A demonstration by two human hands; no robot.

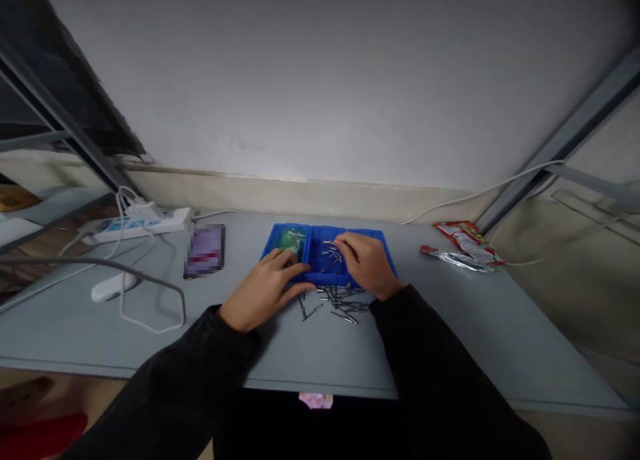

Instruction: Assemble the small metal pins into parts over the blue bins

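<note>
A: In the head view, where is the blue tray [329, 279]?

B: It sits on the gray table [320, 360], near the middle of the back edge.

A: What is in it?

B: The left part has a green thing [287, 237] with small bits, too blurry to name. The middle part has thin metal pins [336, 255]. A hand covers most of the right part, so I can't tell what is there.

A: Are there more?

B: Yes, a messy pile of loose pins [345, 300] lies on the table, between the tray and the front edge.

A: What about the left hand [265, 290]?

B: It is at the tray's front left corner. The thumb and first finger are a bit apart. I can't tell if they grip anything.

A: And the right hand [370, 263]?

B: It is over the tray. Its fingers [350, 241] bend to the middle part, tips close together. Something shiny is right by the tips, but I can't tell if they have hold of it.

A: What else is there?

B: A white power strip [140, 230] is near the back left corner. A red packet [465, 237] is near the back right corner.
</note>
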